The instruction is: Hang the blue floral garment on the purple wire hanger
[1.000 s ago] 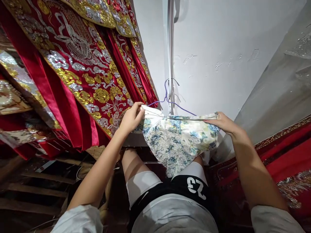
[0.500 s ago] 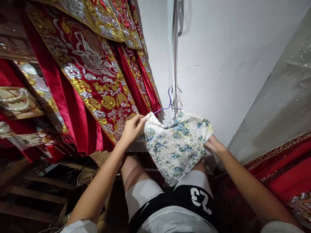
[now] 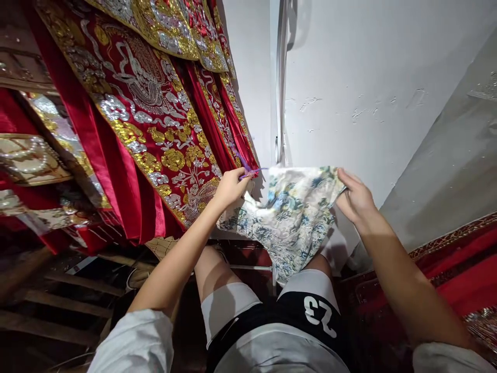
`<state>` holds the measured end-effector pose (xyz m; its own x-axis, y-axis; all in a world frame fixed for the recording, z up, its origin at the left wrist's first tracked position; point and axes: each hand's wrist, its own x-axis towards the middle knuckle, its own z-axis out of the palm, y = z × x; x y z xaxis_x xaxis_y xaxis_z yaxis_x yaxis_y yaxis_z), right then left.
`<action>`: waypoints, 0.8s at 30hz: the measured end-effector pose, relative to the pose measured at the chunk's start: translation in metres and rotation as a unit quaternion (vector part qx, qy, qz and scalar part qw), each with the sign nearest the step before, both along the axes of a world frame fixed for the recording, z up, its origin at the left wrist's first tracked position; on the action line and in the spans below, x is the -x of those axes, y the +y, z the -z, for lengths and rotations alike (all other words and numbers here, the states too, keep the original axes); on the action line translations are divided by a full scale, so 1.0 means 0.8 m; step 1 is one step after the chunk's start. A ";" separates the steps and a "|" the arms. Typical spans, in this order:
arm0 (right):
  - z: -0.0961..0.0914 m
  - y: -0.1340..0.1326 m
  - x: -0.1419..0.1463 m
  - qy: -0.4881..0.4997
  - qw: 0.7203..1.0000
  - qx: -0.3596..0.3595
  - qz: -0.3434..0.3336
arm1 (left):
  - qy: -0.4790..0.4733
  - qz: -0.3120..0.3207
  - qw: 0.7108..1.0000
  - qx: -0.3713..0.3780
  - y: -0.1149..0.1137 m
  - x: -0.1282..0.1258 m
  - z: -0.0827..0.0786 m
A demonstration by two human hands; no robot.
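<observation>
My left hand (image 3: 234, 185) is closed on a thin purple hanger (image 3: 246, 167), whose hook end is blurred by motion. A white short-sleeved top (image 3: 289, 228) with a blue-green floral pattern spreads between my hands. Its left shoulder sags below my left hand, and part of the hanger still runs toward the neckline. At the other side my right hand (image 3: 355, 197) pinches the sleeve and shoulder edge, with thumb above and fingers underneath. The top's lower hem hangs over the gap between my knees.
Red costumes (image 3: 163, 150) with gold and silver sequins hang at the left. A white vertical strap (image 3: 280, 83) runs down the wall corner ahead. Wooden slats (image 3: 66, 305) lie low at the left, and red trimmed cloth (image 3: 454, 269) is at the lower right.
My left hand has gone from the top's shoulder to the purple hanger, which has tilted left, away from the strap. My right hand has risen with the sleeve, stretching the top's upper edge.
</observation>
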<state>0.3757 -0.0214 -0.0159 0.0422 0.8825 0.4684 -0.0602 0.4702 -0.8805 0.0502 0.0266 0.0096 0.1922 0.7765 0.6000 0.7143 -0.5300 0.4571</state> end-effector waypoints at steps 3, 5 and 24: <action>-0.006 -0.044 0.018 -0.129 0.982 0.041 -0.128 | -0.069 0.028 0.997 -0.004 -0.001 0.010 0.011; -0.003 -0.063 0.021 -0.223 0.946 0.060 -0.226 | -0.107 0.078 0.991 -0.010 -0.015 0.016 0.017; 0.108 -0.012 0.070 -0.373 0.875 -0.260 0.164 | -0.051 0.332 0.936 0.105 -0.117 -0.016 -0.003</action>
<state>0.3196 -0.0311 -0.1026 -0.2345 0.5386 0.8093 0.6537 0.7035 -0.2788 0.0632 -0.0669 0.0124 0.6237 0.6100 0.4888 0.2068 -0.7318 0.6494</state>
